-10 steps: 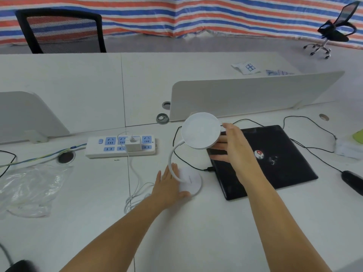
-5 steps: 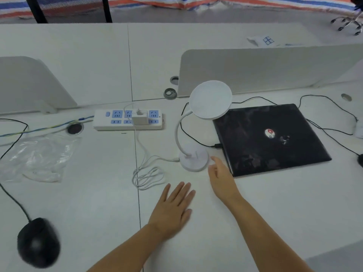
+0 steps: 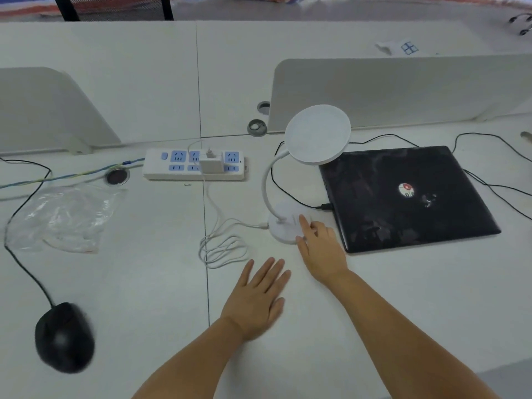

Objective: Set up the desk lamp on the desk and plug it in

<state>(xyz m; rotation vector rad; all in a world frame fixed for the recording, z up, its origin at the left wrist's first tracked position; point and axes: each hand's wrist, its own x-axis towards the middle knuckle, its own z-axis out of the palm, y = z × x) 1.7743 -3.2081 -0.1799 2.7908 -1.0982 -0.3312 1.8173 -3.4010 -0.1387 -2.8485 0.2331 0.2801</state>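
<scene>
I see a closed black laptop (image 3: 403, 194) just right of my right hand's fingers (image 3: 303, 223), a coiled white cable (image 3: 223, 250) to their left, and the power strip (image 3: 194, 165) with its white adapter (image 3: 211, 165) well beyond. The white desk lamp (image 3: 288, 180) stands upright; my right hand (image 3: 322, 251) extends one finger onto its round base, gripping nothing. My left hand (image 3: 256, 298) lies flat, fingers spread, empty, near the lamp.

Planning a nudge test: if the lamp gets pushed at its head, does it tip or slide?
Probably tips before it slides: the lamp carries a wide round head high on a thin curved neck, off-centre from its small base. The neck looks bendable, so it may flex first. The cord could tug the base.
</scene>
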